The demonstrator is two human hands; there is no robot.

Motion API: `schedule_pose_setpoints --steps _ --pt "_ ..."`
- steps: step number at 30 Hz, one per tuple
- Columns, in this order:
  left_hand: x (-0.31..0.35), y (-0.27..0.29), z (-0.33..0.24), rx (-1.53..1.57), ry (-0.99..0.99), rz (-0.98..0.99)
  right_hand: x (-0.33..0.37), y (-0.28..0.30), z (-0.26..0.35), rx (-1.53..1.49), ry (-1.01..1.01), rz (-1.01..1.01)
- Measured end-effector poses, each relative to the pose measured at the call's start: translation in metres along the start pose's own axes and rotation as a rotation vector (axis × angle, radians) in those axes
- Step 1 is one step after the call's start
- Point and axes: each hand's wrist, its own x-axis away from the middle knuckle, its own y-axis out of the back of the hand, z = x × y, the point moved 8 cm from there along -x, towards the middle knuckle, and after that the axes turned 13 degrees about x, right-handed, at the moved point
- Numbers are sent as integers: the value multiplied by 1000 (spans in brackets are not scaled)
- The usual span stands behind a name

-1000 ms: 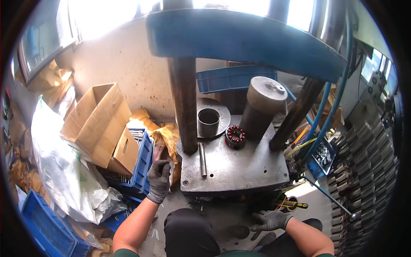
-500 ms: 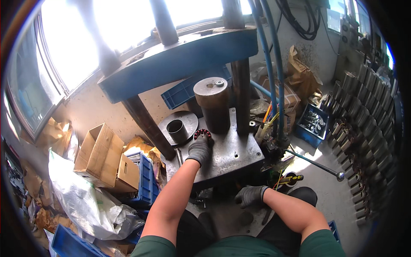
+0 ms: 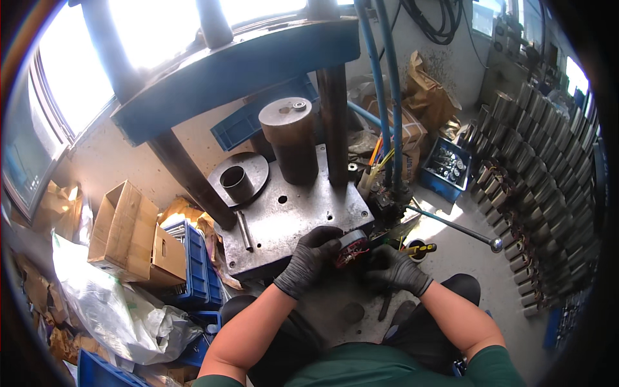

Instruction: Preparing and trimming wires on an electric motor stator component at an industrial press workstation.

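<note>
Wound ring (image 3: 353, 249): now off press plate (image 3: 293, 222), clamped in left hand (image 3: 311, 258), within reach of right hand (image 3: 398, 269), fingers curled, grip unclear.

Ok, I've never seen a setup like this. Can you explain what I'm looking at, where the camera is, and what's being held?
There's no robot: a person wearing gray gloves is working. The view comes from a wide fisheye camera on their head, looking down, so edges bend. The left hand holds a round red-and-metal part; the right hand is close by, its contact unclear. Ahead, a metal plate sits beneath a blue beam, apparently a press. On the plate stand a thick cylinder topped by a small ring, and a disc carrying an open tube. A rod lies nearby.
</note>
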Motion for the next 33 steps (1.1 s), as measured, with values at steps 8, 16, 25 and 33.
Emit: schedule_pose_setpoints --steps 8,16,25,33 --pt "-33 19 -1 391 137 68 -77 22 47 -629 -15 -53" --pt "-34 51 -35 -996 -322 -318 -105 2 41 -498 -47 -294" --pt "-49 60 -46 -878 -362 -460 -136 37 1 332 214 -523" --pt "55 67 -139 -368 -1200 -431 -120 2 21 645 471 -419"
